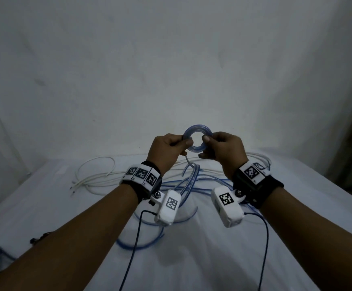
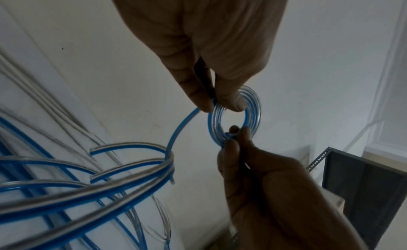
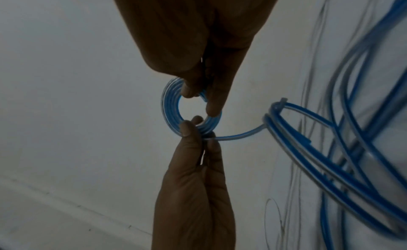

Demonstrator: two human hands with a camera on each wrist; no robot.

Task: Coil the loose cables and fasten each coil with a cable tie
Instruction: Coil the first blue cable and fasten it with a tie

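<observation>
A: Nearest the head cam, two forearms are reaching forward, each wearing a wrist camera [image 1: 168, 207] on a black strap with square markers.

B: Hands?

A: Left hand [image 1: 166, 151] is pinching the left side of the blue coil [image 1: 198, 140]. Right hand [image 1: 225, 151] is pinching the right side. Both clamped on it, thumb against fingertips.

B: Coil position?

A: It is being held up in the air between the hands, above the worktop [image 1: 44, 198], standing upright with its opening facing the head cam. A small tight ring of several turns, blue and clear striped.

B: The rest of that cable?

A: A single strand is running out of the coil at the left hand's pinch and dropping into the loose blue cable [image 1: 149, 244], which is lying in a tangle on the worktop under the wrists. Left wrist cam is showing that strand [image 2: 176, 131] curving down to a bundle of loops.

B: Other cables?

A: White cables [image 1: 95, 175] are lying loose on the worktop, left of the blue ones, with more white loops on the right behind the right wrist.

B: Cable tie on the coil?

A: Can't make one out in any view.
</observation>
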